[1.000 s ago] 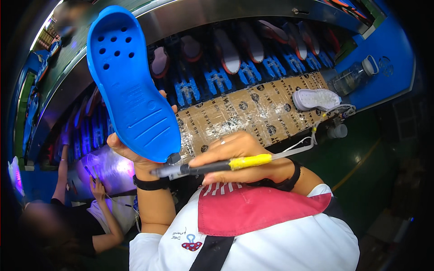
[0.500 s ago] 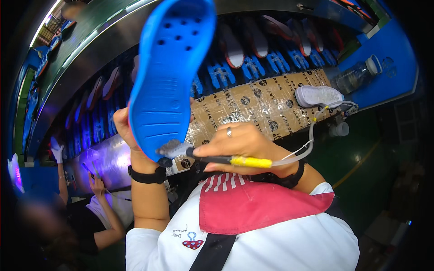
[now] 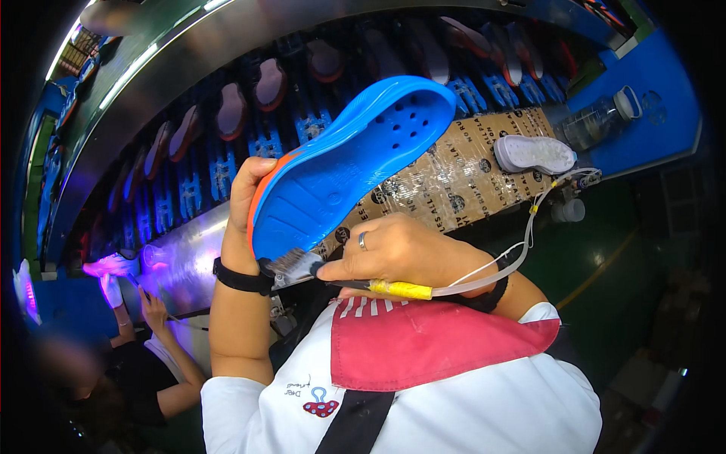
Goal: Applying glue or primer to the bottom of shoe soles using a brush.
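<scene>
Head view: the left hand point(image 3: 246, 204) grips a blue shoe sole point(image 3: 348, 163) by its heel end, orange rim toward the palm, and holds it raised and tilted above the cardboard-covered counter point(image 3: 469, 170); the toe end points up toward the counter's far edge; the right hand point(image 3: 393, 250) is closed round a brush point(image 3: 302, 266) with a yellow-taped handle and a clear tube point(image 3: 522, 242) trailing off it, bristles touching the sole's heel edge; the step in hand looks like brushing the sole's rim; the next move likely calls for a steady stroke along the edge while the left hand turns the sole; a white sole point(image 3: 533, 153) lies near the counter's right end, well apart
</scene>
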Demonstrator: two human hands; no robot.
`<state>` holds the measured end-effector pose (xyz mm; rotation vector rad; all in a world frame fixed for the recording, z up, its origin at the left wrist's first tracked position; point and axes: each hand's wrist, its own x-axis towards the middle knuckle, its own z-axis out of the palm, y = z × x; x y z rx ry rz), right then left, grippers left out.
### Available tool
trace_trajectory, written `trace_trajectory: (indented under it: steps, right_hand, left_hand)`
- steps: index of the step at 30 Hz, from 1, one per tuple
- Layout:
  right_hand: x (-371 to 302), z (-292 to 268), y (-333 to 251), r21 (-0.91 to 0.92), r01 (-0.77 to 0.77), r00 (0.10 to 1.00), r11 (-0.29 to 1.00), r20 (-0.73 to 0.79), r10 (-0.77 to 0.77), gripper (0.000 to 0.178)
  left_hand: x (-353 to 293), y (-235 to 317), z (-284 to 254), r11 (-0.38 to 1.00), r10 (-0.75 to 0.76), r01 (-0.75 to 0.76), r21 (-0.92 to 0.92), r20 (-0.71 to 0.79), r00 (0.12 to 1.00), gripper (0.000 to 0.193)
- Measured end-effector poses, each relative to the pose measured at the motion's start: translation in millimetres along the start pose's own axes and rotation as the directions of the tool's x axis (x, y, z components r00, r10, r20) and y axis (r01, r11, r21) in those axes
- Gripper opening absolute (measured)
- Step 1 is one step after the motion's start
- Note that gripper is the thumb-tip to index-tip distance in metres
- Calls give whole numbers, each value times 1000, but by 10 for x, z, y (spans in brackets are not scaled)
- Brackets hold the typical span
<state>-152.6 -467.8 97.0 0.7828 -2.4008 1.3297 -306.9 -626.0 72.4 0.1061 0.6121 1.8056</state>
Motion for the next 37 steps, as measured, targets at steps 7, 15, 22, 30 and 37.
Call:
trace_trajectory:
  steps: [7,15,22,30,37]
  right_hand:
    - [-68,-58,24,48,28,999,998,44,-30,22]
    - [-180,-112,0,43,-41,998,998,46,39,13]
    - [-202,-96,31,-3,-28,1000,1000,14,28,18]
    - [-243,-187,213,395,-345,865,851,-217,451,23]
    - [-487,-382,235,62,-280,799,958,-538,268,24]
  left_hand:
    - [-40,37,43,988,-128,141,63,-177,976,46]
    - [-150,11,348,955,-148,240,176,-421,895,51]
    - [-217,69,412,956,-53,178,234,-460,887,45]
    - [-144,-236,348,984,33,32,178,-352,936,48]
    - [34,-328,127,994,44,-19,106,-239,970,57]
